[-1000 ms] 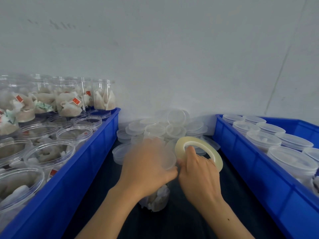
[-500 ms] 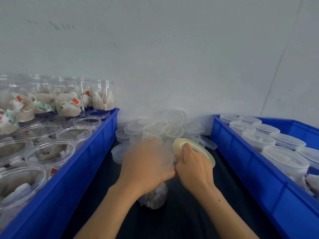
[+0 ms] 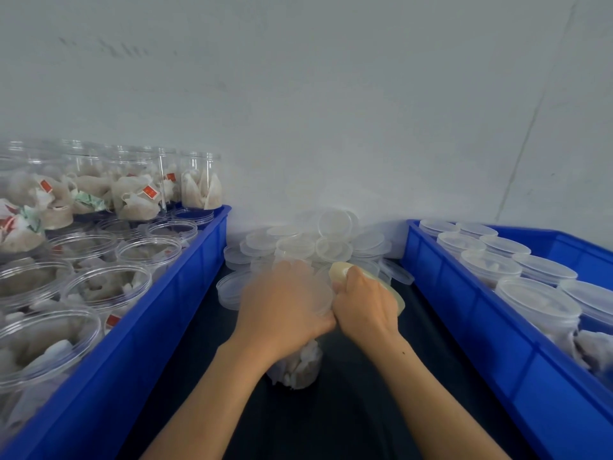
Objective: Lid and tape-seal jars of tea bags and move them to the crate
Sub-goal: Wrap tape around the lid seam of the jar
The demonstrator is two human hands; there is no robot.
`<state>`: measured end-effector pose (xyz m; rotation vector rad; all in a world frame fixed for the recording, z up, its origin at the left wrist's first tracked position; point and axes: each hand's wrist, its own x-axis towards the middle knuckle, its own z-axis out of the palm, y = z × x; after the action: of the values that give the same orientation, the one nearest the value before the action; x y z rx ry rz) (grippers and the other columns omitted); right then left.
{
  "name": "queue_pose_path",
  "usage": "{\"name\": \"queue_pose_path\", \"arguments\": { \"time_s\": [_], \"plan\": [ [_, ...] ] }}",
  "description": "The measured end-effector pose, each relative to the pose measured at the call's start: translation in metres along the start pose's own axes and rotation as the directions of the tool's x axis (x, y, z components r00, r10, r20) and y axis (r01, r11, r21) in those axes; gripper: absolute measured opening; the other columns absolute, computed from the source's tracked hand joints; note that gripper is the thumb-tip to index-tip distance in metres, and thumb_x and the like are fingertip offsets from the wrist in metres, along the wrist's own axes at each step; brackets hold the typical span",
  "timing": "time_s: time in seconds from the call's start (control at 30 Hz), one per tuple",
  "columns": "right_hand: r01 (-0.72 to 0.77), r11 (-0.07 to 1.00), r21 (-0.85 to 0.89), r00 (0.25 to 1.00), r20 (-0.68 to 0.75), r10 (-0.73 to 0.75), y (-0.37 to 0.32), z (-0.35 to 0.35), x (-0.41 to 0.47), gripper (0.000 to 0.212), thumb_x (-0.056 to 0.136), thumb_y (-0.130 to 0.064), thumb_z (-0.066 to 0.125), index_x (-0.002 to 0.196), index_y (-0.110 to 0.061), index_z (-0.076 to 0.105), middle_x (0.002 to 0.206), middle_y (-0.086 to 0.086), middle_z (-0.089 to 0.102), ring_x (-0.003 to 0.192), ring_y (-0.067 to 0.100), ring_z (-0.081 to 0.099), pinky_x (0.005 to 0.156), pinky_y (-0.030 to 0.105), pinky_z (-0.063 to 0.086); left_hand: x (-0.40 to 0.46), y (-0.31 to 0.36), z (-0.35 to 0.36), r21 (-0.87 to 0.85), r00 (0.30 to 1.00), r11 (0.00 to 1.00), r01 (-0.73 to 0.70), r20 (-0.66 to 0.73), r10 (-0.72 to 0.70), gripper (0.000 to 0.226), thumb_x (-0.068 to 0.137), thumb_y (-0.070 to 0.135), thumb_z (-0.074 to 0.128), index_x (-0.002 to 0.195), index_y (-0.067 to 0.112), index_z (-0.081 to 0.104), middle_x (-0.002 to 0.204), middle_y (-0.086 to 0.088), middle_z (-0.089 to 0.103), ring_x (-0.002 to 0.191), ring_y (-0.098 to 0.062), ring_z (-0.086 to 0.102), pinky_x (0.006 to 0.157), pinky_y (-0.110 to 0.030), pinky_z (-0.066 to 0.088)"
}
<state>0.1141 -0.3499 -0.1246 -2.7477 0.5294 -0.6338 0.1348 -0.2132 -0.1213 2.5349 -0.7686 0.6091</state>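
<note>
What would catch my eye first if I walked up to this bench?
Probably the two hands in the middle: the left hand grips the lid of a jar of tea bags while the right hand holds a roll of tape against it. Blue crates flank them, the left crate full of open jars, the right crate holding lidded ones.

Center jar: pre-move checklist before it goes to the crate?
1. Lid on jar: ok, a lid shows on top under the left hand.
2. Jar steadied: ok, left hand grips its top.
3. Tape roll in hand: ok, right hand holds it against the lid's edge.
4. Tape seal wrapped all the way round: cannot tell, hands cover the seam.
5. Tape cut from roll: cannot tell.
6. Space in right crate: cannot tell, lidded jars fill the visible part.
</note>
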Motion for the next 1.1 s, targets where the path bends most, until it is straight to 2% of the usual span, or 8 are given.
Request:
{"name": "queue_pose_path", "arguments": {
  "time_s": [0.23, 0.67, 0.73, 0.8, 0.9, 1.0, 1.1],
  "plan": [
    [-0.043, 0.999, 0.005, 0.998, 0.044, 0.042, 0.0, 0.001, 0.006, 0.027, 0.098, -0.03, 0.044, 0.114, -0.01, 0.05, 0.069, -0.006, 0.045, 0.062, 0.012, 0.043, 0.048, 0.026, 0.025, 0.001, 0.0, 0.0, -0.004, 1.0, 1.0, 0.012, 0.007, -0.012, 0.064, 0.073, 0.07, 0.055, 0.119, 0.027, 0.043, 0.115, 0.009, 0.053, 0.1, -0.016, 0.054, 0.071, -0.028, 0.031],
    [-0.101, 0.993, 0.06, 0.989, 0.117, 0.094, -0.002, 0.003, 0.014, 0.018, 0.096, -0.025, 0.046, 0.107, -0.015, 0.057, 0.089, 0.003, 0.06, 0.084, 0.021, 0.059, 0.069, 0.032, 0.041, 0.001, 0.002, -0.003, -0.019, 1.0, 1.0, -0.001, 0.007, 0.001, 0.065, 0.073, 0.069, 0.058, 0.12, 0.027, 0.045, 0.115, 0.009, 0.054, 0.099, -0.015, 0.053, 0.072, -0.028, 0.032],
    [-0.08, 0.995, -0.058, 0.988, 0.131, 0.087, 0.003, -0.007, 0.02, 0.023, 0.1, -0.02, 0.04, 0.106, -0.016, 0.061, 0.103, 0.009, 0.065, 0.096, 0.026, 0.063, 0.074, 0.034, 0.046, -0.005, 0.002, -0.005, -0.084, 0.999, 0.996, -0.041, 0.016, 0.042, 0.064, 0.071, 0.066, 0.061, 0.12, 0.03, 0.044, 0.117, 0.013, 0.053, 0.1, -0.012, 0.052, 0.075, -0.027, 0.033],
    [-0.094, 0.984, -0.15, 0.989, 0.097, 0.11, 0.019, -0.025, 0.035, 0.032, 0.103, -0.017, 0.033, 0.111, -0.006, 0.062, 0.116, 0.016, 0.064, 0.1, 0.031, 0.062, 0.078, 0.037, 0.05, -0.01, 0.005, -0.003, -0.14, 0.997, 0.988, -0.063, 0.044, 0.069, 0.067, 0.069, 0.067, 0.062, 0.123, 0.033, 0.043, 0.12, 0.016, 0.05, 0.102, -0.01, 0.051, 0.079, -0.027, 0.034],
    [-0.044, 0.998, -0.044, 0.996, 0.079, 0.048, 0.028, -0.042, 0.054, 0.026, 0.104, -0.021, 0.031, 0.102, -0.009, 0.054, 0.108, 0.016, 0.062, 0.084, 0.03, 0.055, 0.068, 0.035, 0.041, -0.008, 0.004, -0.003, -0.127, 0.996, 0.99, -0.055, 0.062, 0.063, 0.071, 0.071, 0.066, 0.062, 0.128, 0.03, 0.042, 0.125, 0.013, 0.048, 0.108, -0.012, 0.049, 0.079, -0.028, 0.032],
    [-0.029, 0.996, 0.09, 0.997, 0.071, 0.023, 0.027, -0.038, 0.051, 0.032, 0.105, -0.037, 0.029, 0.095, -0.012, 0.046, 0.093, 0.008, 0.056, 0.082, 0.028, 0.052, 0.068, 0.037, 0.037, -0.003, 0.005, -0.001, -0.087, 0.996, 0.995, -0.054, 0.072, 0.061, 0.073, 0.072, 0.068, 0.06, 0.131, 0.031, 0.04, 0.129, 0.012, 0.048, 0.111, -0.014, 0.049, 0.079, -0.029, 0.03],
    [0.004, 0.987, 0.163, 0.997, 0.072, -0.016, 0.029, -0.029, 0.039, 0.031, 0.104, -0.038, 0.03, 0.093, -0.013, 0.043, 0.084, 0.002, 0.051, 0.074, 0.02, 0.048, 0.064, 0.034, 0.033, -0.005, 0.005, 0.0, -0.083, 0.996, 0.995, -0.047, 0.074, 0.053, 0.073, 0.071, 0.069, 0.059, 0.13, 0.031, 0.04, 0.128, 0.012, 0.049, 0.111, -0.013, 0.05, 0.079, -0.028, 0.03]
  ]
}}
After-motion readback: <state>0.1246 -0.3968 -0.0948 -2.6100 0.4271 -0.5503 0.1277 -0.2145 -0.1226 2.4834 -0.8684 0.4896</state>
